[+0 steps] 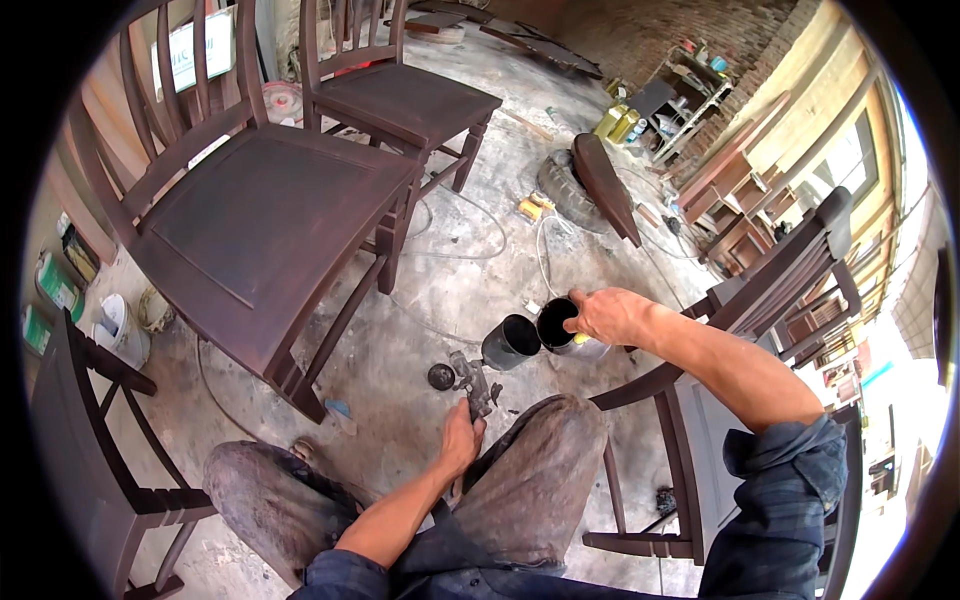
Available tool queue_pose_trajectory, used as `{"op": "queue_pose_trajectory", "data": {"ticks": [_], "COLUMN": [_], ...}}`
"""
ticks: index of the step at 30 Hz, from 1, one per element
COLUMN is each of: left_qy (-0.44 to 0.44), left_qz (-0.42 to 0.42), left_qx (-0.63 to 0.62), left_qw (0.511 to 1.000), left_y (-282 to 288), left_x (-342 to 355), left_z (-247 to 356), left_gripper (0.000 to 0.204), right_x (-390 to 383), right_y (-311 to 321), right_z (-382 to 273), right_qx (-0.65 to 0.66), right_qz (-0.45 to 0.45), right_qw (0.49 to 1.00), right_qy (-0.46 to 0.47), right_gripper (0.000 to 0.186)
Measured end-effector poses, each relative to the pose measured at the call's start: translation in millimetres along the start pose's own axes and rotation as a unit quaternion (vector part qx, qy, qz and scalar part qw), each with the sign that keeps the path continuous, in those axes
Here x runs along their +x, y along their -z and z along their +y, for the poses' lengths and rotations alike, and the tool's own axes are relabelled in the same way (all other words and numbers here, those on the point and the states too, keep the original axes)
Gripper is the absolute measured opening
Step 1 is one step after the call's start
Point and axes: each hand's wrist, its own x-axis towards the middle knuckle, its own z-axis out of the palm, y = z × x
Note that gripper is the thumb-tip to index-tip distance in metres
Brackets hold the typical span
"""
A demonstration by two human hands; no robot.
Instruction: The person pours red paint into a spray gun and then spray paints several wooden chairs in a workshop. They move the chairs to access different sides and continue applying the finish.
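My left hand (458, 432) is closed on the handle of a grimy spray gun (475, 380), held low over the floor between my knees. A small dark round cup (441, 377) sits at the gun's left. My right hand (600, 318) grips the rim of a metal can (565, 343) with a black inside, its thumb at the opening; a small yellow piece shows under the fingers. A second dark, open cylindrical container (509, 344) stands just left of that can.
Dark wooden chairs (255, 215) surround me on both sides and ahead. Hoses lie across the stained floor (460, 280). Farther ahead are a tire (565, 185) with a dark board on it, a shelf with cans (668, 120) and stacked furniture. Buckets (122, 330) stand at left.
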Motion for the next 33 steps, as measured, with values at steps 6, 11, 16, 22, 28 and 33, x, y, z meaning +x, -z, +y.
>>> {"op": "queue_pose_trajectory", "data": {"ticks": [6,11,16,22,28,33], "left_qy": [0.005,0.026,0.041,-0.003,-0.002,0.004], "left_qz": [0.012,-0.013,-0.020,0.028,0.033,0.033], "left_qx": [0.028,0.021,0.021,0.028,0.021,0.012], "left_qw": [1.000,0.999,0.999,0.999,0.999,0.999], "left_y": [10.8,7.4,5.8,4.2,4.6,7.3], "left_x": [-6.2,-2.3,-3.1,-4.7,-4.5,-3.7], "left_z": [15.7,9.9,7.8,12.9,17.3,20.9], "left_gripper": [0.027,0.031,0.034,0.020,0.021,0.023], "right_x": [14.7,21.8,31.1,37.4,43.7,40.9], "right_y": [23.1,31.2,38.3,43.0,52.5,66.5], "right_z": [-10.1,-13.6,-18.1,-23.6,-30.5,-34.7], "right_qx": [-0.051,-0.071,-0.084,-0.117,-0.153,-0.154], "right_qz": [-0.036,-0.032,-0.049,-0.077,-0.117,-0.117], "right_qw": [0.998,0.997,0.995,0.990,0.981,0.980], "right_qy": [-0.004,0.014,0.018,0.023,0.036,0.042], "right_gripper": [0.032,0.022,0.019,0.018,0.020,0.020]}}
